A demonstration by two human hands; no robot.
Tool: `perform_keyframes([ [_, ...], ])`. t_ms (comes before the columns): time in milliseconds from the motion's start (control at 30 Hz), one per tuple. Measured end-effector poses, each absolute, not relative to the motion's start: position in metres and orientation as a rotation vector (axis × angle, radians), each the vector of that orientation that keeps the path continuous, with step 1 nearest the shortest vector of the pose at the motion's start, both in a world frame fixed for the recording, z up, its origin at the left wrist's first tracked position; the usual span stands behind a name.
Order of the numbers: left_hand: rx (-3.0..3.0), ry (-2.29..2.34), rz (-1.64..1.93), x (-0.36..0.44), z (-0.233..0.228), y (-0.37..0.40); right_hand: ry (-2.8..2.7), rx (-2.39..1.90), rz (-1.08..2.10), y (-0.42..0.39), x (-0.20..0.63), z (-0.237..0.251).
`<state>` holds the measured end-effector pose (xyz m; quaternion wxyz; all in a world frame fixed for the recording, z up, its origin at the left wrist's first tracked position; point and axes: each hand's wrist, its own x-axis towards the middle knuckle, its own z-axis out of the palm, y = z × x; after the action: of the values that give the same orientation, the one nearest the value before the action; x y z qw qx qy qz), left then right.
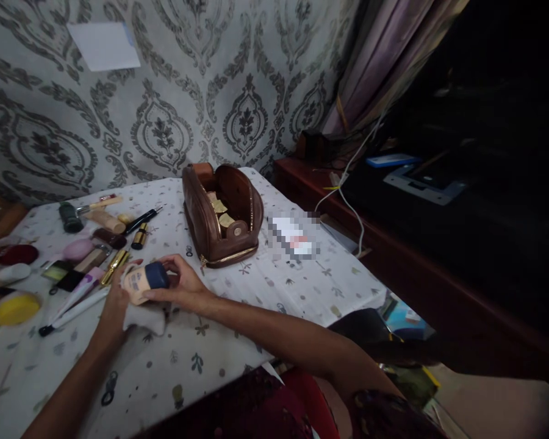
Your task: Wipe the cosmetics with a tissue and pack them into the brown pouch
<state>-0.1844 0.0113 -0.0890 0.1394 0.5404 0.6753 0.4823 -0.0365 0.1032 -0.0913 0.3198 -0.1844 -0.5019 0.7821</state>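
**Fingers of both hands clamped on one small bottle**

Fingers [129,272] of the left hand [114,299] were curled round the beige body of a small bottle [139,283]; a white cloth [146,317] sat under that hand. Right hand [183,286] gripped the bottle's dark blue cap [156,275], thumb below, fingers over the top. Bottle lay tilted, just above the patterned tablecloth [219,347], near the front edge.

Left of the hands: yellow sponge [16,309], red compact [14,254], pink sponge [77,249], gold tubes [114,266], brushes, all loose on the cloth. Right of the hands: brown zip pouch [222,213], open, upright, well apart from the bottle. Further right, white cable [348,201] over a dark red shelf [393,256].
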Motion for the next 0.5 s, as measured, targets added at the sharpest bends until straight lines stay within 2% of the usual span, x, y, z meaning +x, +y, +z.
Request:
perform_keyframes([
  [67,1.524,1.897,1.398,-0.178,-0.085,0.011,-1.447,-0.468,1.934,0.104,-0.033,-0.091],
  [233,1.354,1.875,1.461,-0.171,-0.079,0.013,-1.869,-0.358,1.406,0.103,-0.027,-0.095],
  [500,1.107,1.764,1.576,-0.176,-0.078,0.018,-2.018,-0.220,1.180,0.099,-0.028,-0.101],
])
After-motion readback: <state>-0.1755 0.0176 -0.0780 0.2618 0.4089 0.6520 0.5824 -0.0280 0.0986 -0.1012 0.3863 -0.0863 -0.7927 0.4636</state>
